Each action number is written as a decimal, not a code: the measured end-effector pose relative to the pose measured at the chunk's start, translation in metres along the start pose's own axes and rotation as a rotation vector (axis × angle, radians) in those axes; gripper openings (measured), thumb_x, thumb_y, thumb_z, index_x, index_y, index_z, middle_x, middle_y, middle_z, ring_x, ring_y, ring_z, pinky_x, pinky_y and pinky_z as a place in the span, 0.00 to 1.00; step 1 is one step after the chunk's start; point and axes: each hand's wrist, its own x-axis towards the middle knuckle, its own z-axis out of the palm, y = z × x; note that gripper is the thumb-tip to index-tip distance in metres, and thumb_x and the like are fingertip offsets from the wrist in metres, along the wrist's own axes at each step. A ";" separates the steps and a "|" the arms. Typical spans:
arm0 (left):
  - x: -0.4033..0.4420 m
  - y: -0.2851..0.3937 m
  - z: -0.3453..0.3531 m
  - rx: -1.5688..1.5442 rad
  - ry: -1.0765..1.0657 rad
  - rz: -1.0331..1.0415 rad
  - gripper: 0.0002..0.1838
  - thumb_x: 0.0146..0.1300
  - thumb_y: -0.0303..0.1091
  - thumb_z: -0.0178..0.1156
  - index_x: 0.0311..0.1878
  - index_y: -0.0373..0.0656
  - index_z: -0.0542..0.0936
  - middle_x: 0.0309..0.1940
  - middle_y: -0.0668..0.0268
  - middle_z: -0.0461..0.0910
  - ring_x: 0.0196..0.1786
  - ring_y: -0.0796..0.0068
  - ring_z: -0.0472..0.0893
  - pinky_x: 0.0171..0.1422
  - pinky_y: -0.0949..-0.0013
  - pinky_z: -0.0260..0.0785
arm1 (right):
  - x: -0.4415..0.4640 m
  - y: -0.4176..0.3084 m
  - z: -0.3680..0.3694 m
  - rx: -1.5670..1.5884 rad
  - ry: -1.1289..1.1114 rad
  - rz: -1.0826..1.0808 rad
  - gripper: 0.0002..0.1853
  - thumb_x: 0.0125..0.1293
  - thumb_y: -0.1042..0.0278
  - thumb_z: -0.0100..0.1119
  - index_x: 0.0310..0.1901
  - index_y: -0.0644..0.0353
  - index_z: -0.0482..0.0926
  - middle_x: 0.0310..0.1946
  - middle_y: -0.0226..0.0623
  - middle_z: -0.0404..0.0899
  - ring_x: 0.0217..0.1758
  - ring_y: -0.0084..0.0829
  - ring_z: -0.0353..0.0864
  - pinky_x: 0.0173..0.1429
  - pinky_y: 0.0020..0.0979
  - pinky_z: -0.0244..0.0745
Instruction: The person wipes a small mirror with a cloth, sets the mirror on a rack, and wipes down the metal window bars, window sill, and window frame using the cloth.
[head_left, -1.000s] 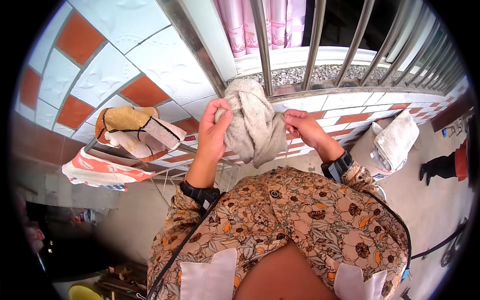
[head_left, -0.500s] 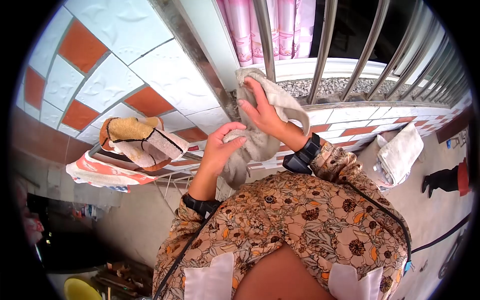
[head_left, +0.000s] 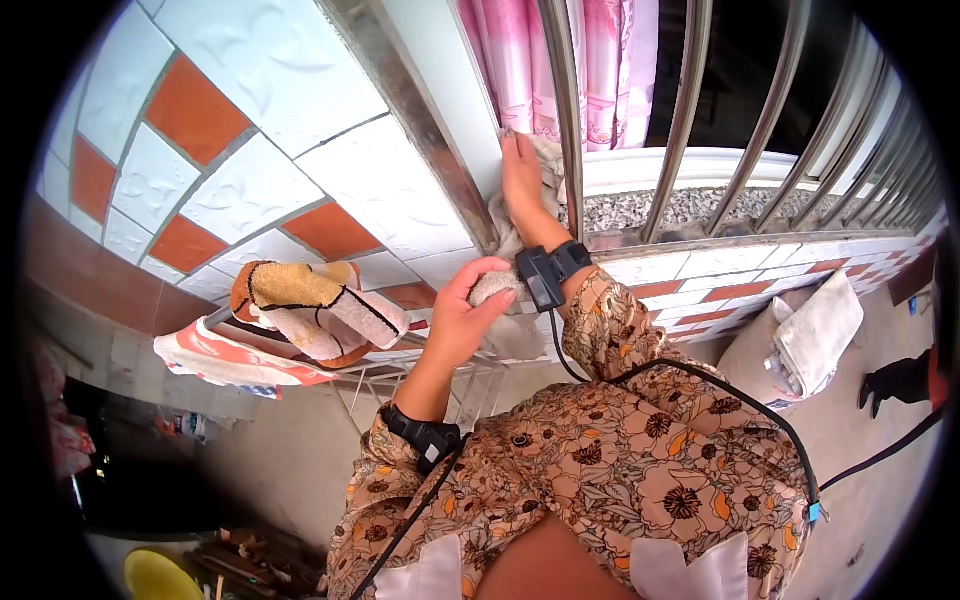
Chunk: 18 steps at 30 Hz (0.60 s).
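A greyish, damp-looking cloth (head_left: 510,335) hangs between my two hands at the corner of a barred window. My left hand (head_left: 462,318) is closed around a bunched part of it, with thumb and fingers curled over the bunch. Farther up, my right hand (head_left: 522,185) reaches past the first metal bar (head_left: 563,100) and presses the cloth's other end against the white window frame (head_left: 440,75). Its palm side is hidden, and some cloth shows at its edge. Both wrists wear black devices with cables.
A folded towel (head_left: 300,300) and a red-white cloth (head_left: 235,355) hang on a rack at the left. Metal bars run along the granite sill (head_left: 690,200). A white sack (head_left: 770,345) stands by the wall. Another person's legs (head_left: 895,385) show at far right, and a yellow basin (head_left: 160,578) lower left.
My right hand has moved up and in behind the first bar, carrying the cloth's upper end to the window frame. My left hand keeps its hold lower down. The view has shifted slightly.
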 end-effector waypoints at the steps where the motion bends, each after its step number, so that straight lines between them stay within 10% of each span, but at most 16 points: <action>1: 0.003 -0.006 -0.001 0.015 -0.014 -0.010 0.15 0.58 0.26 0.62 0.49 0.41 0.74 0.40 0.71 0.76 0.41 0.84 0.71 0.47 0.77 0.66 | -0.010 0.014 -0.010 -0.029 -0.051 -0.004 0.21 0.68 0.55 0.43 0.51 0.65 0.73 0.48 0.53 0.75 0.54 0.49 0.72 0.57 0.40 0.65; 4: 0.004 -0.021 0.002 0.033 -0.032 -0.014 0.14 0.58 0.26 0.63 0.48 0.41 0.75 0.39 0.71 0.76 0.41 0.83 0.71 0.48 0.77 0.66 | -0.044 0.009 -0.022 -0.306 -0.080 -0.299 0.24 0.70 0.51 0.39 0.52 0.65 0.73 0.49 0.53 0.75 0.55 0.48 0.73 0.58 0.40 0.64; 8: 0.002 -0.019 0.004 0.066 -0.056 -0.045 0.14 0.58 0.26 0.63 0.47 0.41 0.75 0.37 0.71 0.76 0.41 0.83 0.72 0.48 0.77 0.66 | -0.022 -0.014 -0.028 0.118 -0.242 0.103 0.32 0.72 0.44 0.33 0.56 0.69 0.69 0.52 0.45 0.74 0.56 0.32 0.70 0.62 0.31 0.61; 14: 0.009 -0.014 0.000 0.066 -0.061 -0.039 0.13 0.58 0.26 0.63 0.47 0.40 0.75 0.37 0.72 0.76 0.40 0.83 0.72 0.47 0.78 0.66 | 0.018 -0.059 0.010 0.476 -0.225 -0.088 0.31 0.72 0.45 0.34 0.51 0.71 0.73 0.45 0.43 0.77 0.51 0.32 0.73 0.59 0.31 0.64; 18: 0.008 -0.020 0.002 0.097 -0.054 -0.022 0.13 0.58 0.26 0.62 0.46 0.40 0.75 0.37 0.71 0.77 0.40 0.83 0.73 0.46 0.77 0.67 | -0.007 -0.009 -0.009 0.239 -0.150 0.249 0.30 0.72 0.46 0.35 0.44 0.69 0.77 0.41 0.43 0.79 0.46 0.35 0.75 0.52 0.35 0.68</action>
